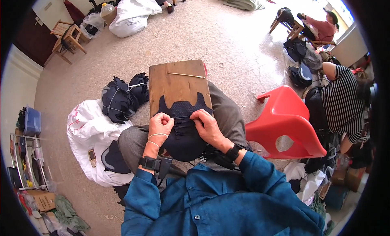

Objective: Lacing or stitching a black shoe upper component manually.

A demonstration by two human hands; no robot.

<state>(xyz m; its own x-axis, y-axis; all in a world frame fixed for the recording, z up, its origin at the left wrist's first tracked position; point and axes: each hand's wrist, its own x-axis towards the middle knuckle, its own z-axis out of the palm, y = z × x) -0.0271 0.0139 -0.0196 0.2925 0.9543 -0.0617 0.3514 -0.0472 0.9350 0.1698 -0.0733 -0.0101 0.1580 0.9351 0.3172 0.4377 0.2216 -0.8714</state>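
A dark navy shoe upper [185, 145] with two pointed tabs lies over the near end of a wooden board [178, 84]. A dark lace [181, 124] zigzags across its middle. My left hand [161, 127] is closed in a pinch at the left side of the lacing. From the right, my right hand [208, 128] pinches at the opposite side, thumb and forefinger together on the lace. The exact lace ends are too fine to make out. A thin pale rod-like tool [186, 75] lies across the board's far part, apart from both hands.
Tied bundles of dark uppers [118, 100] sit left of the board, beside a white sack [83, 126] with a phone [92, 158] on it. A red plastic stool [284, 122] stands at my right. Beyond it sits a person in a striped shirt [343, 104].
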